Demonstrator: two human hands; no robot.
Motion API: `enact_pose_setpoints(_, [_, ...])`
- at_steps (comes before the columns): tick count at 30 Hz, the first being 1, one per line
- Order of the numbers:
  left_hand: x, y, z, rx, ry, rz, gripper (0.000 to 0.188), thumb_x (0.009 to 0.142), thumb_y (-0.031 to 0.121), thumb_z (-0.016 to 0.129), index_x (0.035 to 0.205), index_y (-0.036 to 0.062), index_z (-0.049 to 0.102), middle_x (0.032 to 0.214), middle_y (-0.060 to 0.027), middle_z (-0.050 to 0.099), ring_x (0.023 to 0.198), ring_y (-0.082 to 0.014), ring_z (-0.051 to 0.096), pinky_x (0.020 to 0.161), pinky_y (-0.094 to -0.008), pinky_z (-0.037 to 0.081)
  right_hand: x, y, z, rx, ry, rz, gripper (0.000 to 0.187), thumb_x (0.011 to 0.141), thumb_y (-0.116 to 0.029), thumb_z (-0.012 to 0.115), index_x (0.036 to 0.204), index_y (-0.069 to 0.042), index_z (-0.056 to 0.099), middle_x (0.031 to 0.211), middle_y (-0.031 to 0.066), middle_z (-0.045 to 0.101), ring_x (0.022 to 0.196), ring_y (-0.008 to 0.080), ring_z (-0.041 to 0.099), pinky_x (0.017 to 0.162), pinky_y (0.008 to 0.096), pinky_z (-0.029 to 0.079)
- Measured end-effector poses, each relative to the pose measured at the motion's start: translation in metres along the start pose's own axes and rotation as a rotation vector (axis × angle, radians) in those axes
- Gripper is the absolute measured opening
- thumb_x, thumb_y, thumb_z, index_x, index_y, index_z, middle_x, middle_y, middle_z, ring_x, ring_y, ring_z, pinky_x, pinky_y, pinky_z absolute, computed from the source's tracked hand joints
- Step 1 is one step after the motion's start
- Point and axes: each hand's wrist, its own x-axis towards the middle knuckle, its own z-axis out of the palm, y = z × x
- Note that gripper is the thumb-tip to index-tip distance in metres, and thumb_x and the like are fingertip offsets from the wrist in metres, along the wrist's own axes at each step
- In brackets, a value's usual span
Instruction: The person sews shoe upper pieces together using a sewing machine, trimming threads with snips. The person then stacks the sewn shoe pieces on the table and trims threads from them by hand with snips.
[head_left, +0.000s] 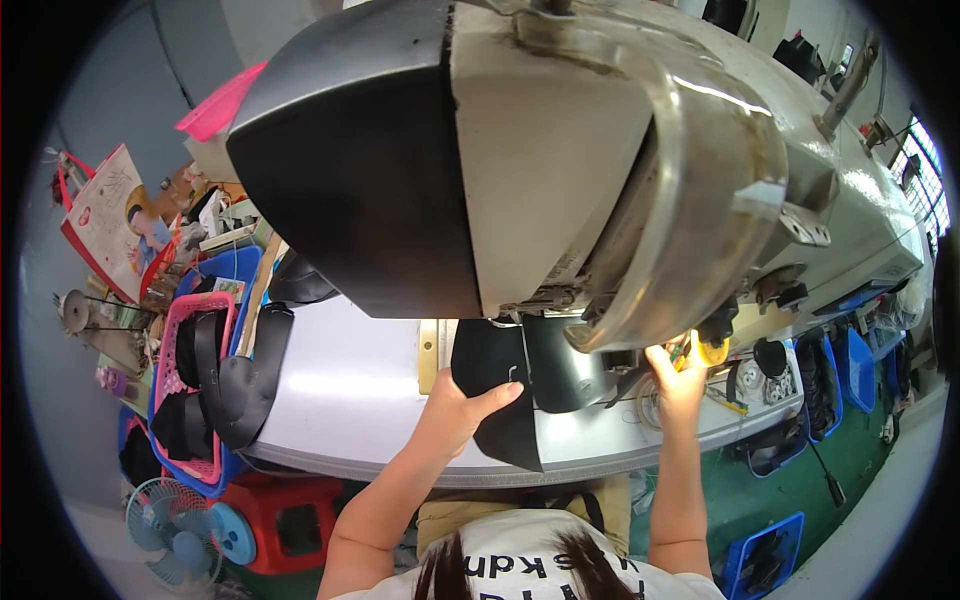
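My left hand (462,412) is closed on a black leather-like piece (492,370), its thumb lying on top and its fingers hidden beneath. This piece is under the head of a large sewing machine (560,170), and its pointed lower end hangs over the table's front edge. Beside it on the right lies a shiny black panel (566,372), close along one edge. My right hand (680,378) is raised by the machine's lower right side, next to a yellow round object (712,352) and small coloured tools. Its visible fingers are apart; the machine hides part of what is around them.
The white table (335,385) has a curved front edge. At the left, a pink basket (175,330) holds black pieces, with more black pieces (250,385) beside it. A blue fan (172,530) and red stool (285,520) stand below. Blue crates (765,555) sit at the right.
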Motion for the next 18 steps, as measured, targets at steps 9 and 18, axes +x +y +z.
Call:
enact_pose_setpoints(9, [0.014, 0.003, -0.003, 0.011, -0.009, 0.032, 0.032, 0.066, 0.002, 0.065, 0.094, -0.0012, 0.050, 0.087, -0.0040, 0.054, 0.077, -0.0096, 0.053, 0.070, -0.0230, 0.045, 0.011, -0.004, 0.003, 0.151, 0.064, 0.052, 0.027, 0.067, -0.005, 0.065, 0.091, 0.000, 0.054, 0.082, 0.0017, 0.054, 0.076, 0.0110, 0.051, 0.073, 0.0243, 0.040])
enact_pose_setpoints(18, [0.021, 0.016, -0.004, 0.013, -0.014, 0.058, 0.039, 0.066, 0.002, 0.065, 0.100, -0.0015, 0.046, 0.088, -0.0055, 0.053, 0.079, -0.0113, 0.053, 0.073, -0.0248, 0.045, 0.012, -0.008, 0.010, 0.172, 0.112, 0.066, 0.026, 0.066, -0.006, 0.067, 0.088, -0.001, 0.055, 0.080, 0.0006, 0.054, 0.070, 0.0089, 0.050, 0.067, 0.0219, 0.041])
